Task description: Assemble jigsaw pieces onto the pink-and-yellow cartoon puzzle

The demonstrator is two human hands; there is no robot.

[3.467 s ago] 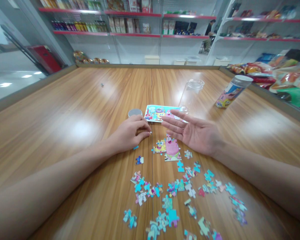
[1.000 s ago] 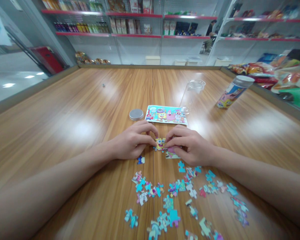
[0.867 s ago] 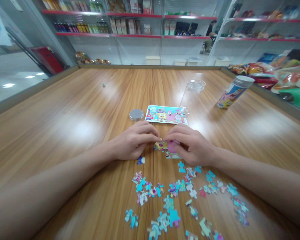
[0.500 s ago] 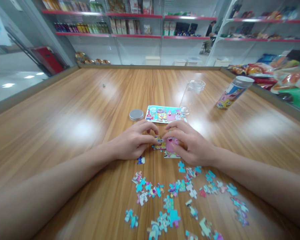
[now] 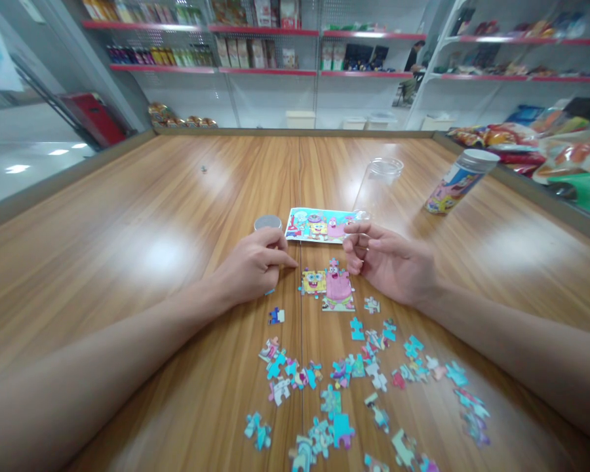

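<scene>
A small joined puzzle cluster (image 5: 327, 288), showing a yellow and a pink cartoon figure, lies flat on the wooden table (image 5: 142, 223) between my hands. My left hand (image 5: 253, 265) rests on the table just left of the cluster. Its fingers are curled under and its fingertips point at the cluster; anything inside them is hidden. A blue piece (image 5: 270, 292) peeks out beneath it. My right hand (image 5: 393, 262) hovers right of the cluster, fingers loosely bent and apart, holding nothing. Several loose pieces (image 5: 349, 380) are scattered nearer to me.
A picture card (image 5: 319, 225) lies beyond the cluster, with a silver lid (image 5: 267, 221) to its left and a clear jar (image 5: 378, 180) to its right. A printed tube (image 5: 455, 180) leans at the right. Snack packs (image 5: 545, 144) line the right edge. Store shelves stand behind.
Both hands were pinching and pressing the cluster together. They have now drawn apart, the right lifting off to the right and the left sliding left, leaving the cluster uncovered on the table.
</scene>
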